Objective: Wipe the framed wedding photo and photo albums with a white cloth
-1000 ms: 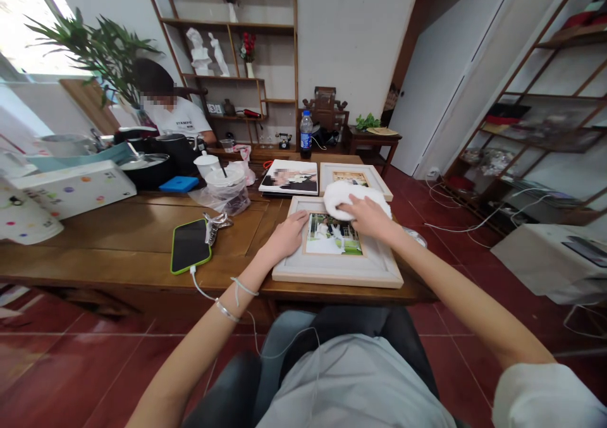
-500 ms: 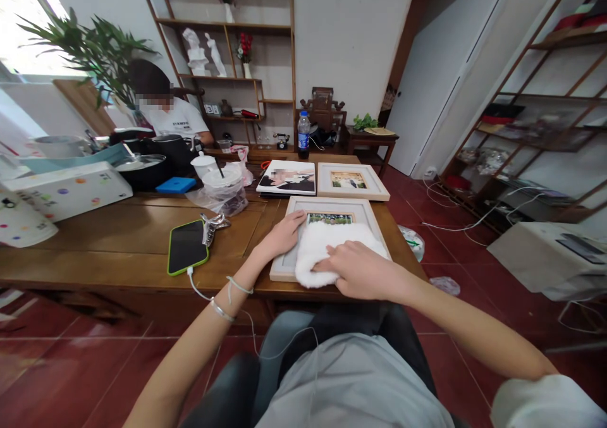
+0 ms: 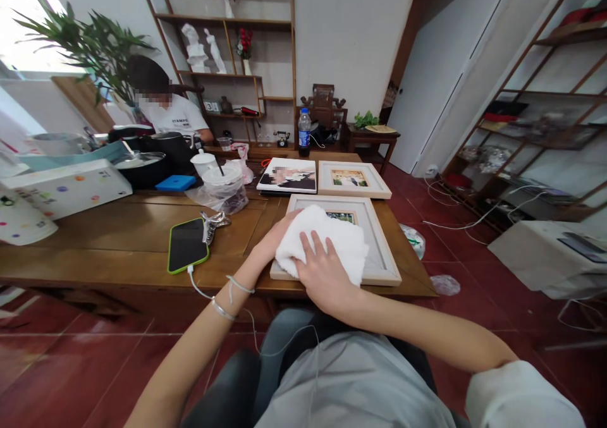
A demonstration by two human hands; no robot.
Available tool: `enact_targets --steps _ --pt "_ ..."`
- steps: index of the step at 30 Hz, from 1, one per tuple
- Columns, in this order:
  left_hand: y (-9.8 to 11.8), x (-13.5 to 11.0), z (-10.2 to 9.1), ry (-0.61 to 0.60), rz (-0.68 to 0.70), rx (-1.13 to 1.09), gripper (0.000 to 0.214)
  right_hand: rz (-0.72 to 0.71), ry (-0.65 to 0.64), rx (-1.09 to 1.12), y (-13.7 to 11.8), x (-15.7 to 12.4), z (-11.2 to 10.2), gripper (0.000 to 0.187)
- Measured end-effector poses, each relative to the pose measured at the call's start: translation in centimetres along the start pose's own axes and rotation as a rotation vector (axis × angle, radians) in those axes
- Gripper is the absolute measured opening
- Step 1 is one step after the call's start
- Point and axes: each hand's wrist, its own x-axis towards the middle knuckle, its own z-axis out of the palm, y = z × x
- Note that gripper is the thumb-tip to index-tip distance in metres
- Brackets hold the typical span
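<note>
Low in the centre of the frame, the right hand point(image 3: 327, 284) lies palm down with its fingers spread over a white cloth point(image 3: 332, 235), pressing it rather than clenching it. Just left of it, the left hand point(image 3: 276, 237) reaches to the left side of the front picture frame point(image 3: 379, 241); the cloth hides its fingertips, so I cannot tell how far they are open or what they hold.

The cloth lies bunched over the left and middle of that frame, leaving only a strip of its photo showing above. The frame lies flat on the wooden counter point(image 3: 118, 226), near its front edge. Left of centre is a phone point(image 3: 188, 246) in a green case, a white cable plugged into its lower end.

Behind the front frame lie a second picture frame point(image 3: 373, 174) and, beside it to the left, a photo panel point(image 3: 291, 169). Farther back, a blue-capped bottle point(image 3: 304, 136) stands upright. At upper left a person point(image 3: 177, 117) in a white shirt sits beyond the counter.
</note>
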Motion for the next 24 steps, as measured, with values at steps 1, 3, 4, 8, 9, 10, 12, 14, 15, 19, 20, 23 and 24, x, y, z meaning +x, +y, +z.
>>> enact_targets --steps 1,3,4,8,9,10,12,14,15,19,20,23,24 --pt "0.0 -0.1 0.0 -0.005 0.006 0.008 0.042 0.011 -0.009 -0.012 -0.2 0.0 0.2 0.037" --pt "0.1 -0.2 0.2 -0.016 0.019 0.024 0.042 0.012 -0.032 -0.028 -0.3 -0.1 0.2 0.037" --pt "0.2 -0.2 0.2 -0.024 0.028 0.042 0.042 0.0 -0.046 -0.031 -0.2 -0.1 0.1 0.037" --pt "0.4 0.2 0.6 -0.051 0.028 0.143 0.041 -0.088 -0.107 -0.021 1.6 -0.8 -0.9 0.035" --pt "0.3 0.2 0.8 -0.044 0.01 0.166 0.042 -0.103 -0.123 -0.018 2.3 -1.2 -1.1 0.034" --pt "0.2 0.3 0.9 -0.038 -0.009 0.186 0.043 -0.109 -0.138 -0.017 2.9 -1.7 -1.4 0.034" --pt "0.0 0.3 1.1 -0.042 -0.034 0.218 0.046 -0.086 -0.171 -0.023 4.4 -3.0 -1.9 0.033" --pt "-0.3 0.3 1.2 -0.054 -0.04 0.231 0.048 -0.03 -0.2 -0.031 5.8 -4.5 -2.3 0.034" --pt "-0.5 0.3 1.3 -0.055 -0.044 0.232 0.048 0.003 -0.211 -0.033 6.6 -5.3 -2.4 0.036" --pt "-0.3 0.2 1.3 -0.049 -0.048 0.231 0.045 0.089 -0.215 0.021 9.4 -7.9 -3.1 0.045" --pt "-0.1 0.2 1.2 -0.046 -0.043 0.236 0.044 0.096 -0.213 0.051 10.1 -8.3 -3.3 0.048" --pt "1.0 0.2 0.8 -0.047 -0.011 0.247 0.041 0.115 -0.202 0.138 11.7 -8.8 -3.6 0.053" --pt "1.3 0.1 0.7 -0.052 0.002 0.248 0.041 0.13 -0.197 0.159 12.2 -8.7 -3.5 0.054"
